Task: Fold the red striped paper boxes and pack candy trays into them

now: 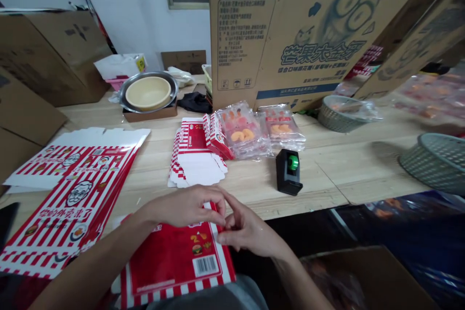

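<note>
A red-and-white striped carton (170, 261), printed with food pictures and a barcode, lies tilted over my lap at the table's front edge. My left hand (201, 206) reaches across its top edge, fingers bent round the upper right corner. At that same corner, my right hand (249, 230) pinches the carton's right edge between thumb and fingers. The two hands touch or nearly touch there. Part of the carton's upper side is hidden under my left hand and forearm. Just beyond, a pile of folded striped cartons (199, 169) rests on the table.
Flat printed carton sheets (78, 193) are stacked at left. Clear packets of orange sweets (241, 131) lie behind the folded pile. A black tape dispenser (288, 172) stands right of centre. Grey-green baskets (436, 164) sit at right, and a large cardboard box (250, 53) rises behind.
</note>
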### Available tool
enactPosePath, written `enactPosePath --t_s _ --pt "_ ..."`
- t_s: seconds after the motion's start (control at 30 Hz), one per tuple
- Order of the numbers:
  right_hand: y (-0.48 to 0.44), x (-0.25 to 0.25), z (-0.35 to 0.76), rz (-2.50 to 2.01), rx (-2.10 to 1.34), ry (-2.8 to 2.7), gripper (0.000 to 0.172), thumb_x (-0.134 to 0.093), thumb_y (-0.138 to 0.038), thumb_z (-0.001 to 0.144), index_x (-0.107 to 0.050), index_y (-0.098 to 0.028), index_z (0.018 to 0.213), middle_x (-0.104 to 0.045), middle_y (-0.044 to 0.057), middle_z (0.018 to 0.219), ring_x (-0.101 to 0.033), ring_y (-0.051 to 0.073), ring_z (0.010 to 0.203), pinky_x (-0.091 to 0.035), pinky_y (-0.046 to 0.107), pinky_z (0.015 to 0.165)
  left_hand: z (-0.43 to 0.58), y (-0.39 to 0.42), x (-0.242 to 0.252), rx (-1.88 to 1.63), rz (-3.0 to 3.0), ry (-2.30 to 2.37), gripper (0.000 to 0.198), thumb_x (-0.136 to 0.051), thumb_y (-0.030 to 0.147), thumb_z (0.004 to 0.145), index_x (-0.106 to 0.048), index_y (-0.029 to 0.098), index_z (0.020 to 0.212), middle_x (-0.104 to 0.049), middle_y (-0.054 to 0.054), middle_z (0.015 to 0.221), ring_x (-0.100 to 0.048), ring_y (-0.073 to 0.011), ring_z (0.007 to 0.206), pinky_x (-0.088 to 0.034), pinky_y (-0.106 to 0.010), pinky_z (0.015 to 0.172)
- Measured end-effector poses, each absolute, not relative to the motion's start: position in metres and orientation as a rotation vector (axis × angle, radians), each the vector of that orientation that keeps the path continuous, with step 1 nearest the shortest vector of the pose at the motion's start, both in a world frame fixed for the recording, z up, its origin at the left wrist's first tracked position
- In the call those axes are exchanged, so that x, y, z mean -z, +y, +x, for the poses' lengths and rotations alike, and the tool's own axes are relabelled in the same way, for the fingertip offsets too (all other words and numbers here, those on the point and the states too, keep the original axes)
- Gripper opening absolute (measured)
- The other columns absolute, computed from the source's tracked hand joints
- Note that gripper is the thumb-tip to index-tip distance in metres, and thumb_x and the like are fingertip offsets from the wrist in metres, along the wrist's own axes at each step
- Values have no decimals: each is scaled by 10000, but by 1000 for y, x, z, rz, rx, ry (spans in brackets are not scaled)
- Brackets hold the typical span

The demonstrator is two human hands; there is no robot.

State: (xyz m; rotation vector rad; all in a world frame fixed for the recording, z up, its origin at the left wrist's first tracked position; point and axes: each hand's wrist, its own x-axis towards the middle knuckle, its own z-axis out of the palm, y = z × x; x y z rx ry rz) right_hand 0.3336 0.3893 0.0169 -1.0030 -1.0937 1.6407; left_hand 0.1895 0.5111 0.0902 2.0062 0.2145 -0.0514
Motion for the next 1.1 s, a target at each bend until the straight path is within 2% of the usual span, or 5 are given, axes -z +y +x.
enactPosePath --t_s 0.17,0.3,0.57,0.77,1.1 --pt "393 20 311 -647 -1919 -919 504 -741 -408 643 -577 -107 1013 -481 -89 427 -332 14 288 -200 128 302 177 509 -75 78 1939 246 104 -598 262 790 -610 164 759 -600 5 796 -555 -105 739 -432 -215 705" --pt "403 38 309 -830 -1801 -873 513 -627 -501 736 -591 -91 1042 -528 -51 450 -421 43 345 -263 150 356 147 537 -79 -28 2077 498 124 -532 290 826 -615 199 815 -620 11 827 -569 -121 774 -437 -220 720" --pt "425 56 340 -1319 -1251 -869 532 -576 -533 727 -562 -120 1062 -497 -52 529 -410 84 464 -301 214 447 53 608 -102 -1443 2640 1151 142 -550 309 796 -615 202 865 -545 -27 922 -502 -203 940 -381 -364 910" --pt "423 84 332 -1420 -1154 -911 483 -538 -538 738 -591 -141 1009 -475 -42 537 -429 110 498 -336 241 496 53 641 -2 -834 2285 1327 168 -572 367 676 -614 205 693 -622 -51 780 -540 -249 845 -354 -491 922" --pt "419 103 330 -1526 -1074 -960 483 -527 -569 733 -632 -152 953 -497 -18 527 -451 131 481 -345 238 432 182 667 53 -762 1828 1341 249 -600 356 707 -641 130 803 -681 -69 717 -628 -221 678 -506 -316 624"
